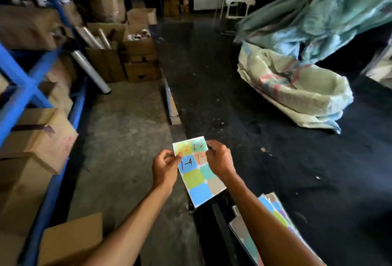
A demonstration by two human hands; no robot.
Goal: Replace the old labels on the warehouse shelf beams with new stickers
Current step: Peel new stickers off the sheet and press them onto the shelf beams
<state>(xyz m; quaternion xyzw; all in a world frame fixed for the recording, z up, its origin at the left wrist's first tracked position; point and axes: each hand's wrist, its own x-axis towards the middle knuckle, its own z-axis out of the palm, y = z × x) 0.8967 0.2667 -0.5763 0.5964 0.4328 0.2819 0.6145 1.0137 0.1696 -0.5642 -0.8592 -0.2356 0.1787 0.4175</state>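
While both hands work at the top of the sticker sheet (pixel 198 172), nothing has gone onto a beam yet, as far as I can see. Left hand (pixel 165 168) pinches the sheet's upper left edge, thumb and fingers closed on it. Right hand (pixel 219 159) is closed over the upper right, fingertips curled at the top-right sticker; looks like a peel starting, but can't tell if a corner has lifted. Sheet hangs in mid-air in front of the person, over the seam between the concrete floor (pixel 127 138) and the dark mat (pixel 254 117), well apart from the blue shelf rack (pixel 25 83) on the left.

Progress, my guess: early. Labels are written, peeling just beginning; carrying to the beam, removing the old label and sticking the new one all remain. No old labels visible on the beams from here, too blurred.

Counts: 1 sheet in hand, 2 cols x 4 rows approx, so 8 stickers. Top 4 carry handwriting ("1-4" reads clearly, others partly covered or smeared), bottom 4 blank. Spare sheets (pixel 275 212) lie lower right on the mat, at least 2, prob. more, stack is fanned and cut off by the arm. 2 hands, both busy. Woven sacks (pixel 297 89) on the right: 2 or so.
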